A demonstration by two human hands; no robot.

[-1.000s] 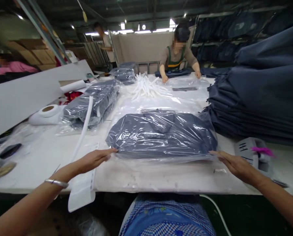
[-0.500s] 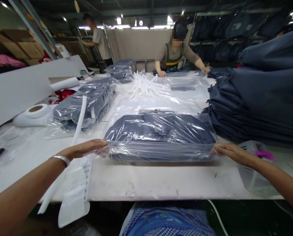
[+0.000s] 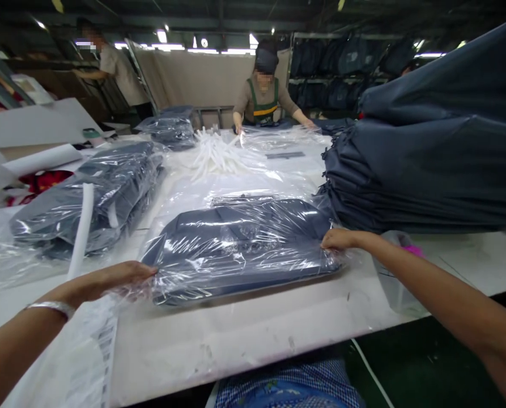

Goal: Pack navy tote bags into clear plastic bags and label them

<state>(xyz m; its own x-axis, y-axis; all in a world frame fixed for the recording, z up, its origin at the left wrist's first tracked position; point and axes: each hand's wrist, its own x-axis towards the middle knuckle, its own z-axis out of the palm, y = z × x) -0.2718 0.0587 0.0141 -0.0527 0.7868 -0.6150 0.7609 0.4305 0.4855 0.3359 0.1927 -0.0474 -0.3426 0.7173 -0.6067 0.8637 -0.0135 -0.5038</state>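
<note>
A folded dark blue bag (image 3: 244, 235) lies in a clear plastic bag (image 3: 253, 263) on the table in front of me. My left hand (image 3: 129, 276) is closed on the plastic at the near left corner. At the right end, my right hand (image 3: 340, 240) pinches the plastic, its fingertips against the side of the package. The film is creased and shiny over the dark fabric. The left fingertips are partly covered by the clear film.
Wrapped dark packages (image 3: 95, 192) lie to the left, with a white strip (image 3: 83, 226) on them. White strips (image 3: 219, 156) are heaped beyond my package. A tall pile of dark blue bags (image 3: 422, 170) stands at right. Across the table, a co-worker (image 3: 263, 96) handles clear plastic.
My view has swung to the right. My right hand has moved inward over the package's right end, and the plastic edge once stretched across the front is now gathered more tightly.
</note>
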